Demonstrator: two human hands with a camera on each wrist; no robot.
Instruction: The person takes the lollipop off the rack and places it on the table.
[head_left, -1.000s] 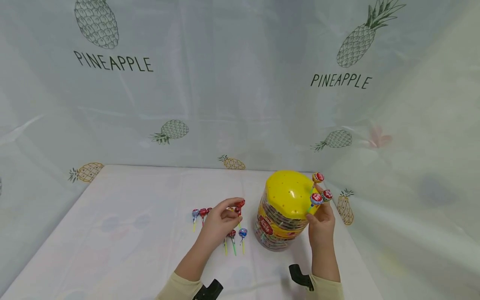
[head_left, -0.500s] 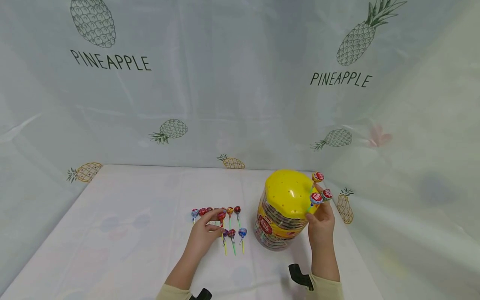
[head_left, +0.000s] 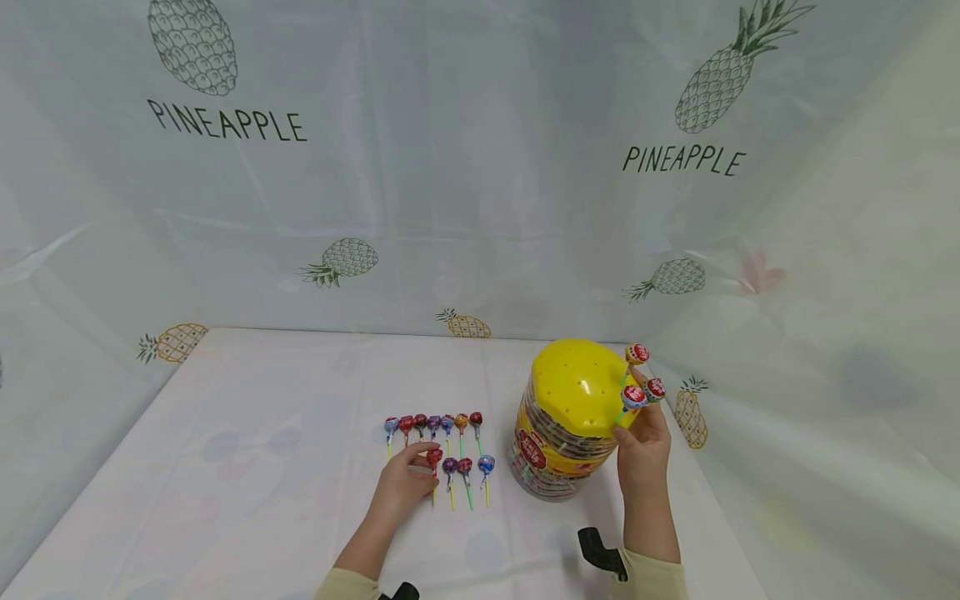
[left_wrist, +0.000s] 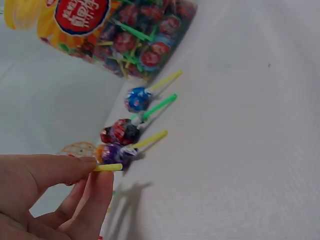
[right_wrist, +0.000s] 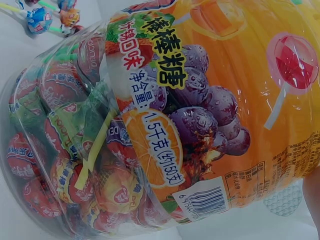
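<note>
My left hand [head_left: 402,483] pinches a red-wrapped lollipop [head_left: 434,457] by its yellow stick [left_wrist: 109,167], low over the table at the left end of the front row. To its right lie a purple lollipop [head_left: 450,467], a dark red one [head_left: 465,467] and a blue one [head_left: 486,463]. Behind them runs a row of several lollipops [head_left: 461,422]. My right hand [head_left: 645,442] grips the yellow lid [head_left: 577,383] of a clear lollipop jar [head_left: 551,467] at its right edge. Three lollipops [head_left: 633,397] stand at that edge, beside the fingers.
The white-covered table [head_left: 262,467] runs back to a pineapple-print curtain [head_left: 480,167]. Several wrapped lollipops [right_wrist: 60,180] fill the bottom of the jar. A black strap piece [head_left: 600,554] sticks out at the right wrist.
My left hand has carried the red lollipop left and toward me, from above the back row down to the front row's left end. The right hand and the jar stay put.
</note>
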